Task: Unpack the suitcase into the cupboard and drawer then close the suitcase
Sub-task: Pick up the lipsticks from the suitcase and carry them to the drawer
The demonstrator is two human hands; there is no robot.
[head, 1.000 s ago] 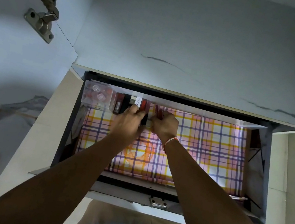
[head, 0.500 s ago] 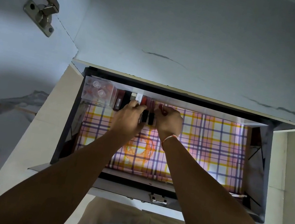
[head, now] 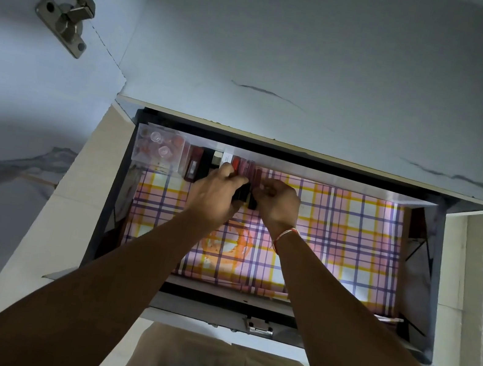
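An open drawer [head: 424,273] lined with plaid paper [head: 341,232] fills the middle of the head view. Along its back wall stands a row of small dark and red cosmetic tubes [head: 244,167], beside a clear plastic box [head: 159,149] at the back left corner. My left hand [head: 215,194] grips dark tubes at the row's right part. My right hand [head: 278,202] pinches a dark tube [head: 252,199] just to the right of them, fingers curled. The suitcase is out of view.
A marble-patterned cupboard shelf [head: 287,62] hangs over the drawer's back. An open cupboard door with a metal hinge [head: 69,0] stands at the left. The drawer's lock plate [head: 258,326] is at its front edge. An orange stain [head: 229,245] marks the liner.
Both hands have stayed at the row of tubes, shifting slightly toward the drawer's back; the tubes between them now stand closer to the row.
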